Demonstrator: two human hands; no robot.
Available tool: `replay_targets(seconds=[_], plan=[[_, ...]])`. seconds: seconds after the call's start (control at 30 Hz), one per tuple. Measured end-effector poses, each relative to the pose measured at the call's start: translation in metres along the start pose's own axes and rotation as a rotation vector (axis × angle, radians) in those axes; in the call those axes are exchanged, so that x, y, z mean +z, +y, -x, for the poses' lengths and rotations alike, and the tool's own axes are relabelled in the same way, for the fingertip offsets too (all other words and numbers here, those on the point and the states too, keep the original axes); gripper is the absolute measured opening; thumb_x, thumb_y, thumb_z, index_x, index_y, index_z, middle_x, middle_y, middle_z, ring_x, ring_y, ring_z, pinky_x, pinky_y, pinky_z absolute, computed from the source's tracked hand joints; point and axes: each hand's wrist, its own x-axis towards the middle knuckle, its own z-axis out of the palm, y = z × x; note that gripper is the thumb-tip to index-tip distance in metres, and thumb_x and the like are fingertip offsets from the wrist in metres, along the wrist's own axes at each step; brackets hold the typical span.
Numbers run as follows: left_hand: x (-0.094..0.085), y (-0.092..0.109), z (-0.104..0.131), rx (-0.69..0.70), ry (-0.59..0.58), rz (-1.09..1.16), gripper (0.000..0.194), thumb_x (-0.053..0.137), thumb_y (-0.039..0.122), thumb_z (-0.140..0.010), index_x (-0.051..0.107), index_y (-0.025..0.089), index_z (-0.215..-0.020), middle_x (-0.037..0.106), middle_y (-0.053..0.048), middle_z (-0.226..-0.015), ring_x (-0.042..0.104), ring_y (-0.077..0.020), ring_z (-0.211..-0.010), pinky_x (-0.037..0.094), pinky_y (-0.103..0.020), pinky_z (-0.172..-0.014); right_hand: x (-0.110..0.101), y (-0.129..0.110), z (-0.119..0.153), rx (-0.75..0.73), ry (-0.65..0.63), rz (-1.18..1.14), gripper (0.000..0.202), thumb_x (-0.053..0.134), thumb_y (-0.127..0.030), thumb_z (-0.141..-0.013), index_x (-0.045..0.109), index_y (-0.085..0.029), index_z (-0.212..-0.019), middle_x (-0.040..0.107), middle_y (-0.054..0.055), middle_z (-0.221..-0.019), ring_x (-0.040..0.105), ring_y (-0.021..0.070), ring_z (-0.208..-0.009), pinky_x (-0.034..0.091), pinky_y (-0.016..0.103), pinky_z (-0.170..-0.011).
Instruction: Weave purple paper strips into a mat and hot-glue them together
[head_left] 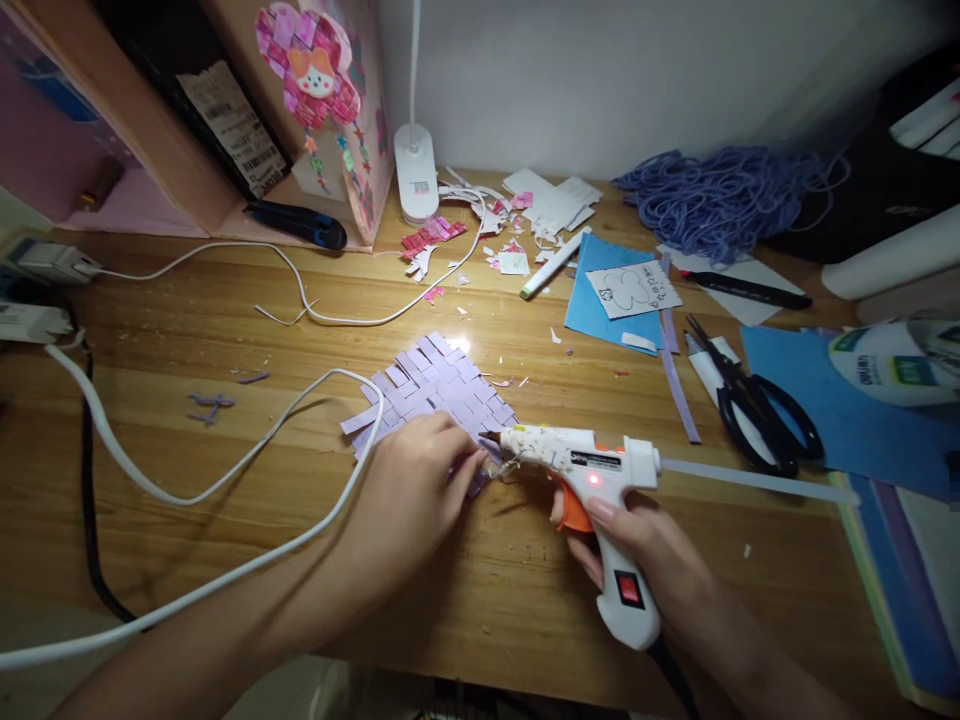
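Purple paper's making up your one mat (442, 385), woven, lying on the desk (517, 620) with ragged strip ends. Your left hand (412, 465) is pinching its near edge, kinda hiding it; your right hand (667, 550) is wrapping round one glue gun (611, 490), its cord (671, 675) running out of view.

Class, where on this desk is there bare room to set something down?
Mostly bare desk: between the left hand and right hand, at the near edge; between the thin white cable and purple scraps; and between the right hand and stacked coloured sheets. Crowded: the back, under paper scraps and purple yarn, and around the scissors.
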Motion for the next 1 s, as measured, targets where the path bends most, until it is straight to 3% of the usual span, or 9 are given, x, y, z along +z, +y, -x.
replay_targets(seconds=[0.13, 0.23, 0.4, 0.6, 0.73, 0.8, 0.9, 1.0], plan=[[0.011, 0.006, 0.01, 0.11, 0.025, -0.312, 0.016, 0.055, 0.02, -0.088, 0.063, 0.017, -0.075, 0.061, -0.005, -0.079, 0.055, -0.0207, -0.072, 0.044, -0.033, -0.062, -0.006, 0.002, 0.001, -0.001, 0.064, -0.038, 0.041, 0.051, -0.057, -0.079, 0.057, -0.017, -0.079, 0.048, -0.003, -0.05, 0.043, 0.0122, -0.046, 0.036, 0.023, -0.045], [0.015, 0.009, 0.015, 0.168, 0.015, -0.395, 0.007, 0.057, 0.019, -0.086, 0.063, 0.016, -0.084, 0.062, -0.006, -0.085, 0.056, -0.0215, -0.074, 0.047, -0.035, -0.062, -0.01, 0.005, -0.001, -0.013, 0.066, -0.063, 0.042, 0.053, -0.058, -0.077, 0.06, -0.017, -0.082, 0.052, -0.001, -0.052, 0.046, 0.0131, -0.046, 0.039, 0.024, -0.045], [0.012, 0.009, 0.016, 0.115, 0.05, -0.369, 0.009, 0.051, 0.015, -0.089, 0.06, 0.013, -0.092, 0.062, -0.01, -0.098, 0.059, -0.0218, -0.081, 0.051, -0.034, -0.066, -0.012, 0.006, -0.001, -0.005, 0.084, -0.126, 0.04, 0.055, -0.056, -0.077, 0.06, -0.016, -0.083, 0.055, 0.001, -0.057, 0.048, 0.0133, -0.048, 0.04, 0.024, -0.045], [0.011, 0.006, 0.018, 0.12, -0.114, -0.312, 0.013, 0.054, 0.006, -0.083, 0.062, 0.012, -0.091, 0.063, -0.011, -0.098, 0.061, -0.0237, -0.085, 0.054, -0.035, -0.069, -0.013, 0.005, 0.0, -0.01, 0.086, -0.165, 0.039, 0.058, -0.053, -0.077, 0.062, -0.016, -0.086, 0.057, 0.0, -0.059, 0.047, 0.0113, -0.047, 0.04, 0.022, -0.044], [0.003, 0.003, 0.021, 0.123, -0.116, -0.166, 0.013, 0.052, 0.015, -0.087, 0.062, 0.018, -0.096, 0.056, -0.011, -0.115, 0.059, -0.0229, -0.097, 0.052, -0.034, -0.078, -0.015, 0.006, -0.001, -0.01, 0.07, -0.144, 0.039, 0.055, -0.054, -0.078, 0.062, -0.016, -0.083, 0.055, 0.0, -0.054, 0.047, 0.012, -0.047, 0.039, 0.022, -0.044], [-0.003, 0.004, 0.02, 0.085, -0.109, -0.121, 0.005, 0.057, 0.018, -0.085, 0.06, 0.018, -0.09, 0.055, -0.009, -0.111, 0.059, -0.0201, -0.089, 0.052, -0.032, -0.073, -0.015, 0.007, -0.003, -0.023, 0.082, -0.148, 0.038, 0.055, -0.054, -0.077, 0.061, -0.016, -0.081, 0.056, 0.0, -0.054, 0.047, 0.0122, -0.046, 0.039, 0.022, -0.043], [-0.006, 0.008, 0.018, -0.007, -0.082, -0.175, 0.024, 0.073, 0.021, -0.073, 0.052, 0.016, -0.085, 0.053, -0.006, -0.096, 0.055, -0.019, -0.077, 0.05, -0.032, -0.065, -0.013, 0.007, -0.004, -0.029, 0.095, -0.164, 0.036, 0.056, -0.052, -0.078, 0.062, -0.017, -0.083, 0.054, 0.0, -0.051, 0.045, 0.0125, -0.043, 0.038, 0.023, -0.041], [-0.001, 0.009, 0.016, -0.013, -0.042, -0.254, 0.033, 0.077, 0.026, -0.069, 0.047, 0.017, -0.082, 0.051, -0.005, -0.09, 0.051, -0.021, -0.079, 0.048, -0.035, -0.067, -0.012, 0.008, -0.004, -0.025, 0.103, -0.189, 0.035, 0.057, -0.05, -0.078, 0.062, -0.017, -0.086, 0.055, 0.0, -0.052, 0.045, 0.0122, -0.043, 0.038, 0.022, -0.04]])
